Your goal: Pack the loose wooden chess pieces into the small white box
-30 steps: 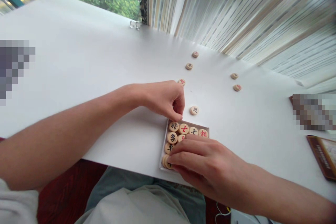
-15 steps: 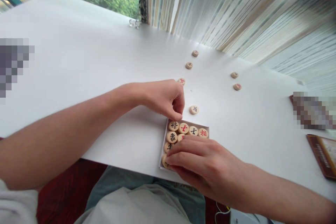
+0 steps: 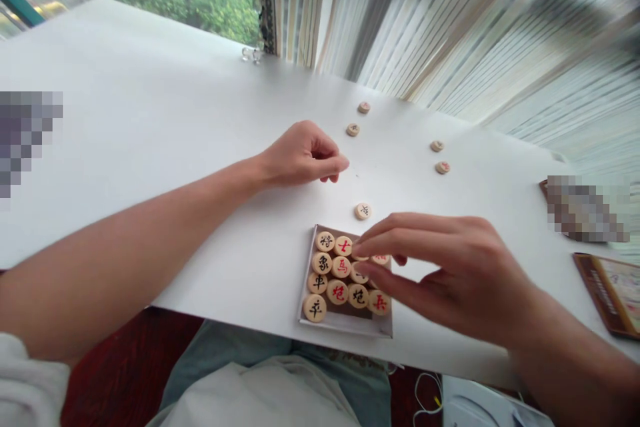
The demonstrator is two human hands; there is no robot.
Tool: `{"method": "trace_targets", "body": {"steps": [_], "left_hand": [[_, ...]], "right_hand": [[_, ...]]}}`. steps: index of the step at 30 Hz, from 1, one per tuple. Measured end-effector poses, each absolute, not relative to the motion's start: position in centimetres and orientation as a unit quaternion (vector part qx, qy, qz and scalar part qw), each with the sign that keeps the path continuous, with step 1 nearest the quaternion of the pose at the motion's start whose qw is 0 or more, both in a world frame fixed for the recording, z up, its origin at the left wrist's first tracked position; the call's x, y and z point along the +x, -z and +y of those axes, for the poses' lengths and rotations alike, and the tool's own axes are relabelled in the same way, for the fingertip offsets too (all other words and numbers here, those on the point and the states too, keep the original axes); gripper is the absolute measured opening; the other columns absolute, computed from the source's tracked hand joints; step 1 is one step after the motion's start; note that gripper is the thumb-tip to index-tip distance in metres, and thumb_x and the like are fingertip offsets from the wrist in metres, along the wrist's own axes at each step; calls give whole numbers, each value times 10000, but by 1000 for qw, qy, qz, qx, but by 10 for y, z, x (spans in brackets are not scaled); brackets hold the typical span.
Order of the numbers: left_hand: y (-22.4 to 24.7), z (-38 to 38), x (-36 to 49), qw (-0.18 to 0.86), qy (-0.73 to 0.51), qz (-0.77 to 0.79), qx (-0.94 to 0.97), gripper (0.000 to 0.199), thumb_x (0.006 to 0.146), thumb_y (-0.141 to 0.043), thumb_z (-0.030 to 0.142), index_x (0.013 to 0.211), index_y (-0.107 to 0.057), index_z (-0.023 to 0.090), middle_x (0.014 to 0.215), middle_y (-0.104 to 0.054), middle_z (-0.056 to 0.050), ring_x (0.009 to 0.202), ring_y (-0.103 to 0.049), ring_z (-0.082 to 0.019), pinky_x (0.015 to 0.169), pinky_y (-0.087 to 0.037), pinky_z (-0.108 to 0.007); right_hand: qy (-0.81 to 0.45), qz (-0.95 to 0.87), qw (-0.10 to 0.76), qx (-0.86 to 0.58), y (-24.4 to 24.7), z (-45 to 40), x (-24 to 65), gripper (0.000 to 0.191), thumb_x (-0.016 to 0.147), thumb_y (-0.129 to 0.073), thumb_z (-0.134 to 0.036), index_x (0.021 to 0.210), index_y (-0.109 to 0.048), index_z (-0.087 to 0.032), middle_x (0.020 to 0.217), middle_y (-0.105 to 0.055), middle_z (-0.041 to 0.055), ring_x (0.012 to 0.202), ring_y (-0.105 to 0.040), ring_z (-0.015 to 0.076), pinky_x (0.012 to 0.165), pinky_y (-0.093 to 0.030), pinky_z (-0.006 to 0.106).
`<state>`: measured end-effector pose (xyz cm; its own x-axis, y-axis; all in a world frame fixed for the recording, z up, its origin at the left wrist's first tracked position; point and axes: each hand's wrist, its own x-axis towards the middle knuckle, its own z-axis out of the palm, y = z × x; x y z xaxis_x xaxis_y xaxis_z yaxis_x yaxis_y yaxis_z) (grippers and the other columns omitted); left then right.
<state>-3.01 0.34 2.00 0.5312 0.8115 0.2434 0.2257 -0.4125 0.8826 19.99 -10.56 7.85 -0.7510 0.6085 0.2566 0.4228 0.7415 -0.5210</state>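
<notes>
A shallow box [image 3: 306,280] near the table's front edge holds several round wooden pieces with red or black characters. One black-marked piece [image 3: 315,308] sits at its front left corner. Over the box's right side is my right hand [image 3: 440,273], thumb and fingers apart, with nothing seen between them. My left hand [image 3: 310,155] is above the table behind the box, its fingers curled and pinched; what they hold, if anything, is hidden. Just behind the box lies a loose piece [image 3: 363,211].
Farther back on the white table [image 3: 150,100] are two loose pieces [image 3: 353,129], and two more [image 3: 443,167] stand right of them. A brown booklet [image 3: 610,293] lies at the right edge. Striped curtains [image 3: 400,13] hang behind.
My left hand has moved back from the box, and the piece beside it no longer shows. My right hand has lifted off the front left piece, shifted right and opened.
</notes>
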Motion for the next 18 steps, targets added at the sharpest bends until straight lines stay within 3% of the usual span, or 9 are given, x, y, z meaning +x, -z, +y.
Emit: {"method": "trace_targets", "body": {"steps": [3, 5, 9, 13, 18], "left_hand": [[-15, 12, -30, 355, -453, 377, 726, 358, 874, -627, 294, 568, -680, 116, 519, -610, -51, 506, -547, -114, 518, -370, -237], [-14, 17, -29, 310, -507, 399, 698, 386, 888, -606, 320, 560, -655, 124, 495, -566, -34, 495, -508, -105, 522, -352, -242], [-12, 28, -28, 275, -547, 445, 654, 347, 893, -597, 347, 610, -614, 148, 522, -542, -6, 505, -469, -103, 543, -355, -248], [-9, 45, -33, 265, -549, 508, 608, 263, 882, -588, 339, 688, -625, 165, 577, -582, -3, 556, -513, -120, 577, -398, -244], [-16, 71, -43, 230, -551, 537, 596, 228, 864, -593, 317, 698, -634, 164, 574, -586, 1, 565, -525, -128, 579, -391, -241]], "right_hand": [[-190, -857, 287, -384, -72, -78, 212, 110, 944, -741, -285, 871, -779, -212, 735, -726, 16, 565, -560, 102, 539, -448, 248], [-199, -783, 362, -465, -61, -56, 220, 195, 930, -753, -352, 841, -779, -181, 699, -705, 32, 563, -537, 105, 511, -398, 248], [-276, -670, 428, -541, -33, -12, 241, 329, 899, -738, -440, 845, -756, -115, 626, -623, 24, 543, -443, 90, 496, -328, 237], [-328, -627, 437, -555, -7, 13, 253, 417, 873, -728, -504, 966, -724, -97, 821, -718, 84, 608, -509, 95, 550, -385, 237], [-315, -675, 394, -538, 10, 10, 247, 397, 930, -653, -489, 965, -736, -102, 803, -726, 90, 610, -546, 119, 582, -421, 259]]}}
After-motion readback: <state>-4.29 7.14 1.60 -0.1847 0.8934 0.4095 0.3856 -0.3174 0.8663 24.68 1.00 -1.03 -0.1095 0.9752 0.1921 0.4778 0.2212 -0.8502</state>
